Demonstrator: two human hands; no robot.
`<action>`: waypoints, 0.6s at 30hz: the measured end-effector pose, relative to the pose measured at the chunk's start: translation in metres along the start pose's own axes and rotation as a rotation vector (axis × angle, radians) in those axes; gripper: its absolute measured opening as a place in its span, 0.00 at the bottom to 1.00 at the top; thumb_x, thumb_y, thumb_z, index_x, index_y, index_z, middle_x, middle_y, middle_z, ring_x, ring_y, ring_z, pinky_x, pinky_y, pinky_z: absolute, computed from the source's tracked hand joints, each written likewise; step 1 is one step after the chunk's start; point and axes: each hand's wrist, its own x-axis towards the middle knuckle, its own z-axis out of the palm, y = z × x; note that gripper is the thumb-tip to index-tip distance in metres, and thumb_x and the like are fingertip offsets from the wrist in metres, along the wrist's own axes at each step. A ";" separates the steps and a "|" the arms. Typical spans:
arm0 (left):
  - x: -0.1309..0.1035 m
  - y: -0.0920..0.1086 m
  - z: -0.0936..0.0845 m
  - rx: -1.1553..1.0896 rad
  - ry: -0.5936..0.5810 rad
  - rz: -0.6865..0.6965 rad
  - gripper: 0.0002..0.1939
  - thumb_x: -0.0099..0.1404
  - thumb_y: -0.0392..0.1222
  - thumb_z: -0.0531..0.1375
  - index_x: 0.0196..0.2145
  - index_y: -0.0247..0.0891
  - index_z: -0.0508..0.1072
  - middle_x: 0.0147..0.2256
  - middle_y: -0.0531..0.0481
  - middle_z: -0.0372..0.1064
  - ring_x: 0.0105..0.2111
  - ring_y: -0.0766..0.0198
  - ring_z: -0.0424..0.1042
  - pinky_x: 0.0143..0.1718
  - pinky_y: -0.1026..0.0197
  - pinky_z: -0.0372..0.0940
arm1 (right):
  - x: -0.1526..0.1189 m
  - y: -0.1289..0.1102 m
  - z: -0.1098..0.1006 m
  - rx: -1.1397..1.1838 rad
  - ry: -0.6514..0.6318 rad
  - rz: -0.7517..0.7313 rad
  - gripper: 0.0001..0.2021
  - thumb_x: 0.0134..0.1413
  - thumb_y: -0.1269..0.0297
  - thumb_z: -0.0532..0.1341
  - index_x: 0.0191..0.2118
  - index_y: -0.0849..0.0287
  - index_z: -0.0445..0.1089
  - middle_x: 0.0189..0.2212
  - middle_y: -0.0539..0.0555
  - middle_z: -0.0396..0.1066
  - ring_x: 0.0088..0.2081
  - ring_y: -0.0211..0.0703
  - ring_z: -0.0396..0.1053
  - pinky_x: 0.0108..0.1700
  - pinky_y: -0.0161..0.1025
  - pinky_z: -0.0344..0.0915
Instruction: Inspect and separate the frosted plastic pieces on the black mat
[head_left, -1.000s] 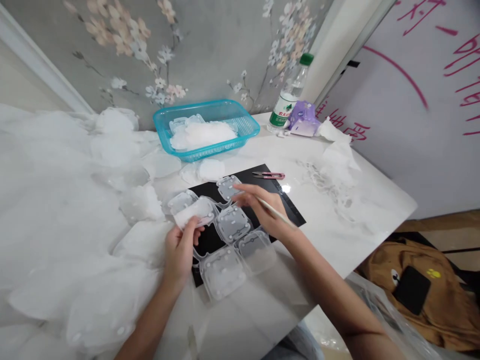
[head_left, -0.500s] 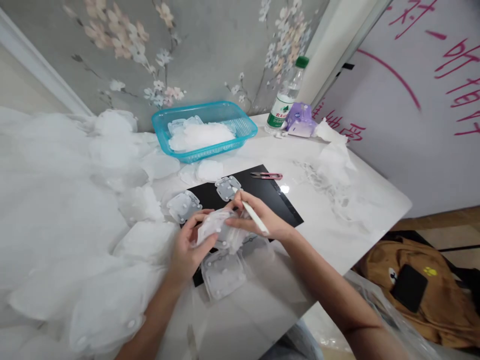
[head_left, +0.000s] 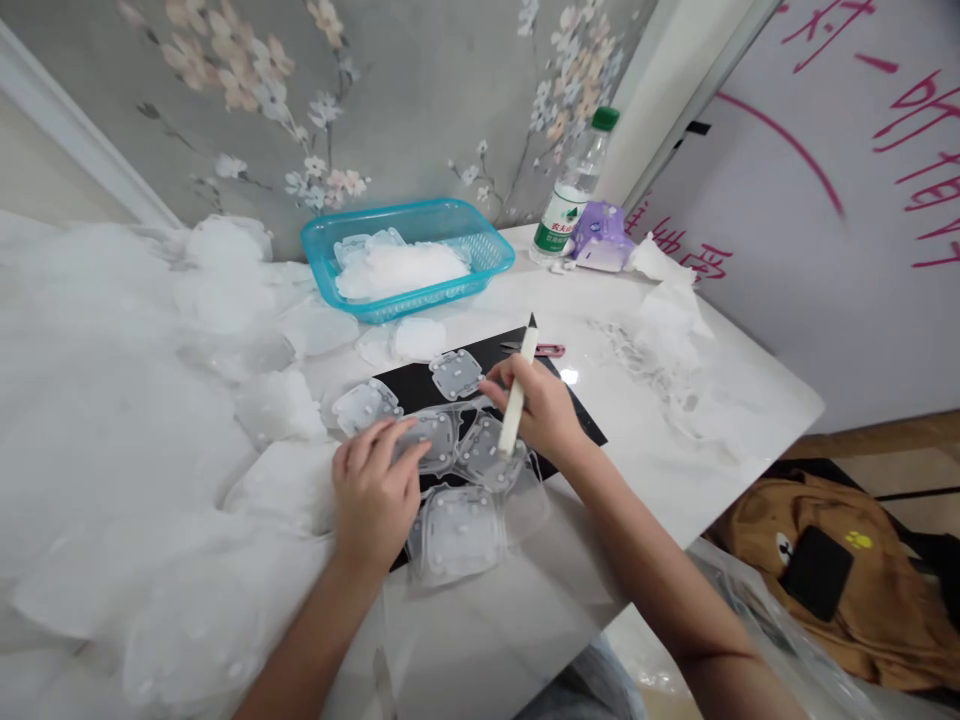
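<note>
My right hand [head_left: 536, 405] grips a white pen-like tool [head_left: 519, 395], its dark tip pointing up and away, above the right part of a black sheet [head_left: 491, 355]. My left hand [head_left: 379, 480] has its fingers spread over a translucent rounded piece [head_left: 439, 440] near the sheet's left side. Beside that piece is another one [head_left: 484, 450], below my right hand. Further translucent pieces lie at the back of the sheet [head_left: 456, 374], at its left [head_left: 366, 405] and across its front edge [head_left: 461, 530]. Pink-handled snips [head_left: 550, 350] lie at the sheet's back right.
A large heap of translucent pieces [head_left: 112, 400] covers the table's left. Behind the sheet stands a blue basket [head_left: 409, 305] of similar pieces. A bottle [head_left: 562, 210], a purple packet [head_left: 602, 238] and crumpled tissue [head_left: 671, 310] are at the back right. A brown bag [head_left: 885, 600] is below the table's right edge.
The pieces held between my hands now lie spread on the sheet. My left hand has opened over them. My right hand has moved up and right, with the tool swung upright.
</note>
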 end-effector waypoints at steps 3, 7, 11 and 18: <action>0.000 0.000 0.003 -0.067 -0.119 -0.001 0.15 0.62 0.36 0.55 0.43 0.46 0.78 0.49 0.46 0.72 0.50 0.49 0.69 0.58 0.44 0.50 | -0.004 0.000 -0.001 0.348 0.076 0.020 0.20 0.65 0.48 0.43 0.42 0.57 0.64 0.27 0.51 0.67 0.24 0.37 0.61 0.29 0.37 0.60; 0.003 -0.002 0.004 -0.144 -0.226 -0.082 0.21 0.65 0.43 0.54 0.55 0.42 0.70 0.55 0.44 0.66 0.57 0.47 0.63 0.61 0.41 0.43 | -0.005 -0.006 0.001 0.685 0.019 0.094 0.27 0.63 0.43 0.44 0.55 0.57 0.63 0.33 0.53 0.70 0.25 0.36 0.66 0.30 0.37 0.67; 0.004 -0.006 0.003 -0.171 -0.368 -0.105 0.26 0.65 0.44 0.52 0.61 0.42 0.61 0.60 0.44 0.58 0.64 0.48 0.51 0.62 0.36 0.33 | -0.004 -0.013 -0.004 0.812 -0.153 0.161 0.17 0.54 0.52 0.62 0.43 0.59 0.74 0.32 0.54 0.75 0.32 0.40 0.73 0.35 0.38 0.72; 0.005 -0.009 0.002 -0.216 -0.460 -0.149 0.31 0.64 0.46 0.51 0.64 0.41 0.55 0.63 0.43 0.50 0.66 0.47 0.43 0.61 0.33 0.32 | -0.007 -0.017 -0.002 0.582 -0.371 -0.235 0.07 0.56 0.65 0.62 0.34 0.60 0.76 0.30 0.56 0.76 0.30 0.40 0.71 0.31 0.37 0.68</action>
